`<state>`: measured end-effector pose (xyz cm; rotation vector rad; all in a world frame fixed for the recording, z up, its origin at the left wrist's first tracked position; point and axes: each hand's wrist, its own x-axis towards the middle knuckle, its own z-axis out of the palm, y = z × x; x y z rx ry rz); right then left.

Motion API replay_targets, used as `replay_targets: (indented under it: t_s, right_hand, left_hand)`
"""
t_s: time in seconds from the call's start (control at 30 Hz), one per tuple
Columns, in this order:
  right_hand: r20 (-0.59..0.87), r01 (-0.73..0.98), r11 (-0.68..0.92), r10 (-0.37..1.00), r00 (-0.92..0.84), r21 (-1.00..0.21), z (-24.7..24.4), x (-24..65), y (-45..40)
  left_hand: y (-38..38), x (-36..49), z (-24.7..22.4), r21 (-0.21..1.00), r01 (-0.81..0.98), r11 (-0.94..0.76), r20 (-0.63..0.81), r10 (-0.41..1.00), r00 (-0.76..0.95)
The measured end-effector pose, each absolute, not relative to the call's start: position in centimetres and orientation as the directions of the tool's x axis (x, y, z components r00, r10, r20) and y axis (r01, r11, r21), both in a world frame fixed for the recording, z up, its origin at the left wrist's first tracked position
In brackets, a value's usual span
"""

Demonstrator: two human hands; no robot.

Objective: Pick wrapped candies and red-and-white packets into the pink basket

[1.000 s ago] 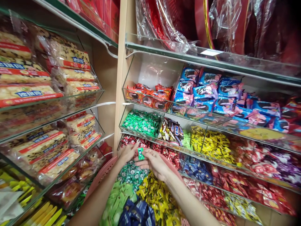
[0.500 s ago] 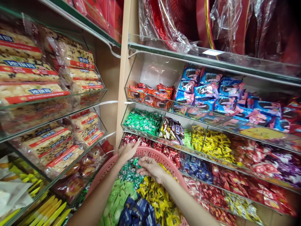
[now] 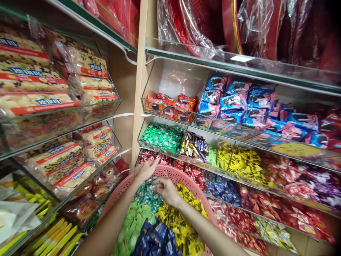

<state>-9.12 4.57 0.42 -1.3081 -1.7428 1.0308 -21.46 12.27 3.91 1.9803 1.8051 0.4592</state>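
A pink perforated plastic basket (image 3: 170, 171) holds wrapped candies sorted by colour: dark green (image 3: 146, 192), light green (image 3: 137, 217), yellow (image 3: 189, 209) and navy blue (image 3: 157, 240). My left hand (image 3: 145, 170) lies over the basket's far left rim, its fingers stretched forward past the edge. Inside the basket, my right hand (image 3: 167, 192) hovers just above the dark green candies. Its fingers are loosely bent and apart, and I see no candy between them.
Glass shelves with clear bins surround the basket. Close ahead stand bins of green candies (image 3: 161, 137), chocolate bars (image 3: 195, 147) and yellow candies (image 3: 242, 160). Packaged puffed-rice bars (image 3: 60, 156) fill the left shelves. Blue snack packs (image 3: 233, 101) sit higher right.
My right hand has shifted slightly left and its fingers are more bent. A bright green candy by its fingertips no longer stands out. My left hand stays at the rim.
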Motion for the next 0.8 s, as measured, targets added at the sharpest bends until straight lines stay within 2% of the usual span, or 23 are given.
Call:
replay_targets:
  t_s: [0.1,0.17,0.23,0.53,0.8]
  right_hand:
    - [0.224,0.592,0.367,0.926,-0.303,-0.717,-0.3,-9.4,5.1]
    - [0.257,0.648,0.465,0.882,-0.394,-0.603,-0.5,-9.8,5.4]
    - [0.251,0.667,0.516,0.853,-0.457,-0.538,-0.6,-10.2,5.8]
    - [0.180,0.715,0.553,0.827,-0.532,-0.428,-0.9,-10.8,6.8]
    - [0.254,0.761,0.588,0.808,-0.532,-0.273,2.1,-10.1,6.9]
  left_hand:
    - [12.3,-21.3,4.0,0.506,0.859,-0.074,-0.032,0.994,0.105]
    - [12.3,-21.2,4.0,0.506,0.859,-0.079,-0.029,0.994,0.108]
    - [12.3,-21.1,3.9,0.506,0.859,-0.076,-0.027,0.994,0.104]
    - [12.6,-21.3,3.4,0.519,0.853,-0.063,-0.028,0.995,0.091]
    - [12.8,-21.3,3.0,0.525,0.848,-0.068,-0.021,0.995,0.093]
